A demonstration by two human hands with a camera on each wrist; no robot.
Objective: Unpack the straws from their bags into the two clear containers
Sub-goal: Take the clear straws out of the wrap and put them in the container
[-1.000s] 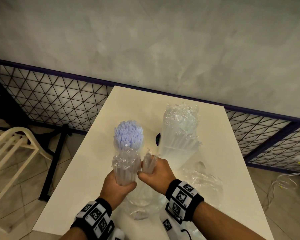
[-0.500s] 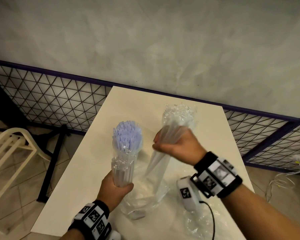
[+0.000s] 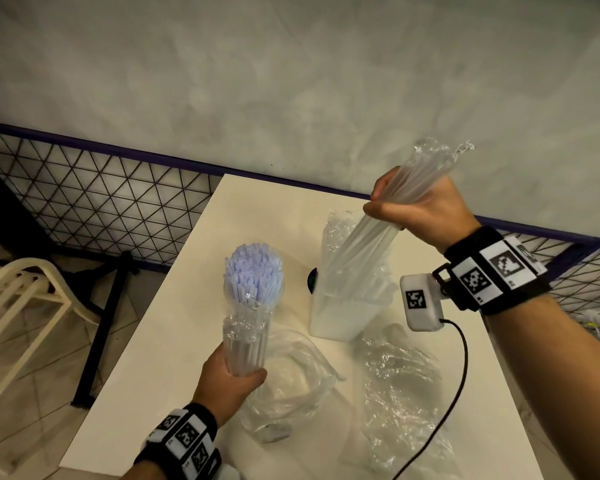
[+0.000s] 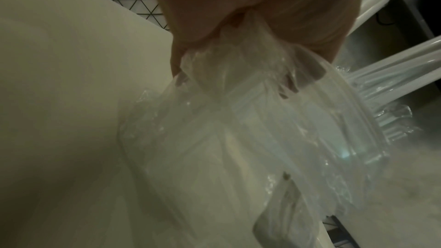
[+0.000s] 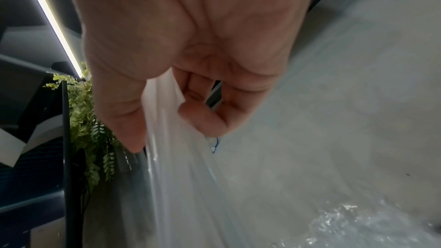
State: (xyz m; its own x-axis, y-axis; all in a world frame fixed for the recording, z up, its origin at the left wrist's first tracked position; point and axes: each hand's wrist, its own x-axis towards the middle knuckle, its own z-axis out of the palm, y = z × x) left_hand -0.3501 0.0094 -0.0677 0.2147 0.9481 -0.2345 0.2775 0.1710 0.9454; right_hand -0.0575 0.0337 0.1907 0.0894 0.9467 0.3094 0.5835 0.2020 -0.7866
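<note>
My left hand (image 3: 234, 381) grips the base of an upright bundle of clear wrapped straws (image 3: 246, 341) over the table's near left; in the left wrist view a crumpled bag (image 4: 238, 148) hangs under the left hand (image 4: 250, 16). Behind the bundle, a round clear container (image 3: 274, 292) holds pale blue straws (image 3: 252, 268). My right hand (image 3: 413, 206) is raised high and grips a slanted bundle of clear wrapped straws (image 3: 371, 240). Its lower end reaches down into the square clear container (image 3: 340, 320), which holds more wrapped straws. The right wrist view shows my right hand's fingers (image 5: 203, 118) curled round these straws (image 5: 167, 167).
Empty crumpled bags lie on the white table (image 3: 174, 341), one (image 3: 291, 386) near my left hand and one (image 3: 399, 393) at the right. A black cable (image 3: 461, 358) hangs from my right wrist. A cream chair (image 3: 21, 292) and a mesh fence (image 3: 101, 202) stand left.
My right hand left the bundle in my left hand, went to the square container, then rose up and right, gripping clear straws. My left hand has stayed put.
</note>
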